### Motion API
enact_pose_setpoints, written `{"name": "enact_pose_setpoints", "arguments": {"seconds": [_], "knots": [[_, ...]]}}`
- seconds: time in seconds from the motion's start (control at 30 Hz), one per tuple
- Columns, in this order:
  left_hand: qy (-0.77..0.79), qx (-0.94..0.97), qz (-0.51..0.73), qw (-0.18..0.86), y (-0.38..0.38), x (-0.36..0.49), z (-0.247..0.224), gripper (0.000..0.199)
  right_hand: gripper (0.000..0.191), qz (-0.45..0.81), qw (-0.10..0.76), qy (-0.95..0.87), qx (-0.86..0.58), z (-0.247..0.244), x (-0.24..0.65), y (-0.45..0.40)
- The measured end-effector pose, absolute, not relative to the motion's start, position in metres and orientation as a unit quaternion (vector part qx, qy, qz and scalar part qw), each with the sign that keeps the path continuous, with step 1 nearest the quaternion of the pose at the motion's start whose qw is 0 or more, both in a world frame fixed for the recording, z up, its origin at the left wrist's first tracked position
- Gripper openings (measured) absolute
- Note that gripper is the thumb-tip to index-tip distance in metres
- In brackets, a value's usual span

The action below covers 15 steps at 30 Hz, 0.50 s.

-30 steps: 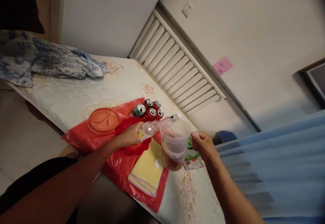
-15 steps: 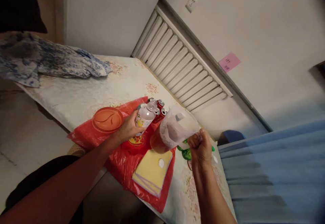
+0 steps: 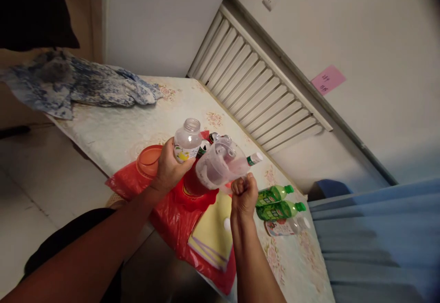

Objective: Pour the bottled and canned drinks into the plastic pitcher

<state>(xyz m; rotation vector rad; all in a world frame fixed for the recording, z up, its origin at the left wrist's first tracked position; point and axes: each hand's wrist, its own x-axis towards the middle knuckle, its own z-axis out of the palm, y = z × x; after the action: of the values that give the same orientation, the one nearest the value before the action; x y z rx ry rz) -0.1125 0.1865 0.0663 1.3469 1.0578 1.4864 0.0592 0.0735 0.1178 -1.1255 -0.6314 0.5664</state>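
Observation:
My left hand (image 3: 172,168) is wrapped around a clear open-mouthed bottle (image 3: 187,140) with a lemon-pattern label, held tilted above the table. Closed on the handle of a translucent plastic pitcher (image 3: 210,168), my right hand (image 3: 244,195) keeps it leaning beside the bottle. The pitcher's lower part looks reddish and its walls are cloudy; I cannot tell how full it is. Under the pitcher lies a red item with a wavy edge (image 3: 195,204), partly covered. Drink cans (image 3: 203,148) stand behind the bottle and pitcher, mostly hidden. An orange round lid or dish (image 3: 148,160) is left of my left hand.
A red plastic sheet (image 3: 173,234) and a folded yellow cloth (image 3: 211,234) with a white cap (image 3: 227,223) lie in front. Green-capped bottles (image 3: 277,210) and a labelled clear bottle (image 3: 283,227) lie right. A patterned cloth (image 3: 106,85) is far left, a radiator (image 3: 261,83) behind.
The pitcher has swung left and more upright, closer to the bottle. My left hand has raised the bottle slightly. The bottles on the right now show more fully.

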Motion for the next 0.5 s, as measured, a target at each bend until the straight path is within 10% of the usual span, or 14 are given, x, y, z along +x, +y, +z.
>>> {"name": "enact_pose_setpoints", "arguments": {"seconds": [0.5], "knots": [[0.43, 0.559, 0.571, 0.421, 0.181, -0.121, 0.067, 0.065, 0.047, 0.155, 0.613, -0.366, -0.683, 0.084, 0.092, 0.025]]}}
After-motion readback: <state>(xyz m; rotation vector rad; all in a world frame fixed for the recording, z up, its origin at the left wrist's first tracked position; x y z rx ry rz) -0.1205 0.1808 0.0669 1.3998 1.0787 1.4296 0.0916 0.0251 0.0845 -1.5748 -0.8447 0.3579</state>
